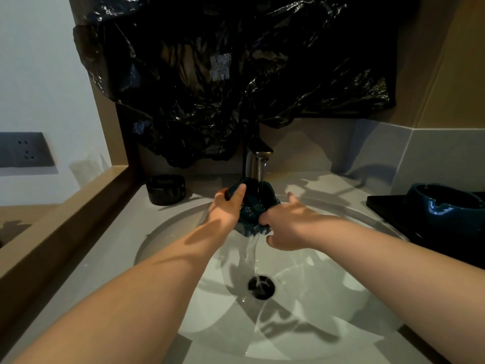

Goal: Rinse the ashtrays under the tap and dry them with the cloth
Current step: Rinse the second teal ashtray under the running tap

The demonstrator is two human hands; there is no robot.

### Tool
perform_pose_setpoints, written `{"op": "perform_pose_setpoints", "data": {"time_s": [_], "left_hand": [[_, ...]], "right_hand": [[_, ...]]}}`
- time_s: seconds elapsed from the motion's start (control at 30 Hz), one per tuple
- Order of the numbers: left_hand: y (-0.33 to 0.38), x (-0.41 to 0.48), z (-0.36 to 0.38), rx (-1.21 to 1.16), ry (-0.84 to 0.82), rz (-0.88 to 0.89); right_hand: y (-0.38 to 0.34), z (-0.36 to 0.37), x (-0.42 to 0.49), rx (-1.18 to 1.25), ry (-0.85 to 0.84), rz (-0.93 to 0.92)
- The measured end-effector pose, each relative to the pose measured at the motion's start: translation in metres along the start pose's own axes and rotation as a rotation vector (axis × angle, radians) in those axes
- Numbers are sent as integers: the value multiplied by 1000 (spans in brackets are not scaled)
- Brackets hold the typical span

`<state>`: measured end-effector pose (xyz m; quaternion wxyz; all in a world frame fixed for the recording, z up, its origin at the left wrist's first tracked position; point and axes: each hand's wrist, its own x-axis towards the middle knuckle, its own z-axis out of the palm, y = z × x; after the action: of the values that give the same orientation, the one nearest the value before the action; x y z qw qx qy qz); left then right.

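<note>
A dark teal ashtray (256, 206) is tilted under the running tap (258, 160), and water pours off its lower edge into the white sink (328, 298). My left hand (225, 211) grips its left rim, thumb on top. My right hand (288, 224) holds its lower right edge with the fingers curled under and the index finger stretched out. A black ashtray (165, 189) stands on the counter at the left of the tap. Another teal ashtray (446, 203) sits on a black tray (388, 206) at the right. No cloth is in view.
A black plastic sheet (236, 74) hangs on the wall behind the tap. The drain (261, 287) lies in the middle of the basin. A wooden ledge (65, 219) borders the counter on the left, with a wall socket (25, 149) beyond it.
</note>
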<state>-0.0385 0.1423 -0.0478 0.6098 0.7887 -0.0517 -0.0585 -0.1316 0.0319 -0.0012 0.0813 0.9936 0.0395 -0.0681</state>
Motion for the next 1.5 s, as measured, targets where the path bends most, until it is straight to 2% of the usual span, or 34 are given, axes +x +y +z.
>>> {"op": "perform_pose_setpoints", "data": {"time_s": [0.1, 0.23, 0.3, 0.43, 0.7, 0.87, 1.03, 1.17, 1.27, 1.37, 1.5], "left_hand": [[8, -6, -1, -59, -45, -72], [12, -11, -3, -234, -102, -246], [13, -12, -3, -251, -145, -295], [15, -15, -1, -192, -234, -312], [5, -14, -3, -34, -326, -237], [1, -13, -6, -53, -365, -248], [1, -9, -7, -254, -420, -357], [5, -7, -10, -550, -497, -401], [7, -9, -9, -672, -417, -404], [8, -9, -8, -616, -297, -375], [8, -7, -8, -462, -244, -273]], "right_hand": [[-3, 5, 1, -1, 108, 42], [-18, 16, -1, 171, 268, 2], [-19, 19, -3, 383, 276, 20], [0, 27, 6, 799, 271, 169], [19, 29, 21, 1485, 267, 328], [20, 25, 20, 1982, 259, 355], [26, 19, 13, 2413, 303, 323], [29, 18, 6, 2466, 269, 282], [27, 21, 8, 2455, 232, 278], [28, 29, 15, 2286, 197, 274], [26, 38, 22, 1961, 92, 314]]}}
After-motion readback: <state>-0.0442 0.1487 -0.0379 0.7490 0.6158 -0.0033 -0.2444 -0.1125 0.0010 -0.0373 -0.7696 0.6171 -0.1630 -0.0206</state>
